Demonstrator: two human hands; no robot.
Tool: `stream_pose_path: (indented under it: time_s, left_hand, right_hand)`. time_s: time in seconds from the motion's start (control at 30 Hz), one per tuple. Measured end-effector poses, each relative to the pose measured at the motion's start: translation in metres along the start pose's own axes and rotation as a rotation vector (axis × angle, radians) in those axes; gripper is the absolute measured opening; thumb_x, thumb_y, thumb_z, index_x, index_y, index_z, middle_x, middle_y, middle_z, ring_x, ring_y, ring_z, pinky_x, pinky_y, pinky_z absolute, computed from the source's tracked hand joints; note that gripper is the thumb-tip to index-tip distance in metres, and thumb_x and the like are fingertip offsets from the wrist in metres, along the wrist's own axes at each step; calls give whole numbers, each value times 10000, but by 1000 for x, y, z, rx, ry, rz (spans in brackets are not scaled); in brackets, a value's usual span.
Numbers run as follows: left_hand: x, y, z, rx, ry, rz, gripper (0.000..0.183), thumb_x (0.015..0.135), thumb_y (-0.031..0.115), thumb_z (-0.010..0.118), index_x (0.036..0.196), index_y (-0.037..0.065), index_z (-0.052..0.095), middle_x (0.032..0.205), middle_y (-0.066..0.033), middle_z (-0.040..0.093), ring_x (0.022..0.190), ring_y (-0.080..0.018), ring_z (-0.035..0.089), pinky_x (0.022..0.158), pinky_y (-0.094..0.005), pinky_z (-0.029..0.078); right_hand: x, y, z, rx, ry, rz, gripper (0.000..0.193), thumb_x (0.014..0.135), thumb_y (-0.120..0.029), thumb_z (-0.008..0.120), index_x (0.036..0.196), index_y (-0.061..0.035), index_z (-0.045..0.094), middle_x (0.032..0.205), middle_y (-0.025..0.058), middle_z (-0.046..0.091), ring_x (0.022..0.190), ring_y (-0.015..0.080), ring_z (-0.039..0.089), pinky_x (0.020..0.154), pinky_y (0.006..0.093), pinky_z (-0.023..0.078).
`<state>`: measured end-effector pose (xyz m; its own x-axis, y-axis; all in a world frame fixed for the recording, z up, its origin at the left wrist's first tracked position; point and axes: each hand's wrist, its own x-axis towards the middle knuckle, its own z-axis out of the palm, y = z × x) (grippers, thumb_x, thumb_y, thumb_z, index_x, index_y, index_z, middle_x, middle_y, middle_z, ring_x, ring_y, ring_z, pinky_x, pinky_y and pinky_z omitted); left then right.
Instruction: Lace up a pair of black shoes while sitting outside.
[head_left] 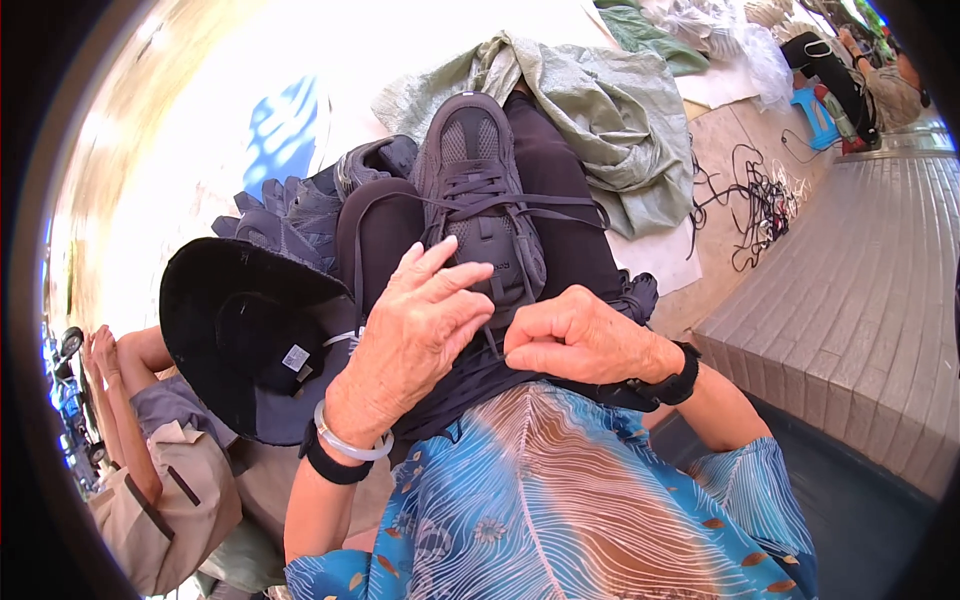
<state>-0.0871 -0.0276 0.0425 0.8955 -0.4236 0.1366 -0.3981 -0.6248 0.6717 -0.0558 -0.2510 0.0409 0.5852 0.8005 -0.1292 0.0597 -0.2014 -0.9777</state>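
Curved grey slatted bench [840, 300]: positioned along the right side. Second person in a beige garment [165, 510]: at the left edge, forearms raised.

Blue-and-brown leaf-patterned shirt [560, 500]: worn by the operator, lower centre. Pale green-grey crumpled woven sheet [630, 130]: lies beyond and to the right of the lap. Black trousers [560, 170]: cover both thighs, which form the work support.

Black wide-brimmed hat [255, 300]: beside the left thigh, inner side visible. Group of dark grey shoes [275, 225]: beyond the hat. Loose tangle of black and white cords [765, 205]: on the ground between sheet and bench.

Charcoal-grey mesh-and-panel sports shoe [480, 235]: located on the lap between the thighs, sole down, toe pointing away from the operator, heel end nearest the hands.

Left hand [420, 310]: raised at the left of the shoe's heel end; fingers spread and partly bent, with no grip visible. Right hand [580, 335]: to the right of the heel end, fingers curled, thumb against the index finger; whether it pinches a lace cannot be determined.

Black wristbands [335, 465]: one on each wrist. Translucent white bangle [345, 445]: left wrist, beside the band.

Flat dark grey laces [565, 207]: threaded across the shoe's upper, with loose lengths extending over both thighs.
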Motion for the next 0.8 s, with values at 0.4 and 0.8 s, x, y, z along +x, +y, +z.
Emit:
stream_pose_path:
  time_s: [0.4,0.8]
  left_hand:
    - [-5,35,15,-323,-273,-3,120,842,47,666,950,-1,650,852,-141,655,798,-323,645,707,-387,515]
    - [27,-7,15,-12,165,-402,151,970,154,583,961,6,610,663,-129,560,580,-204,524,586,-320,448]
  right_hand:
    - [-9,2,-9,18,199,-52,100,855,-91,683,899,-5,658,657,60,595,590,102,540,569,263,448]
    - [-4,19,-22,196,565,137,155,932,-172,638,910,-26,591,613,-31,504,515,42,474,463,230,382]
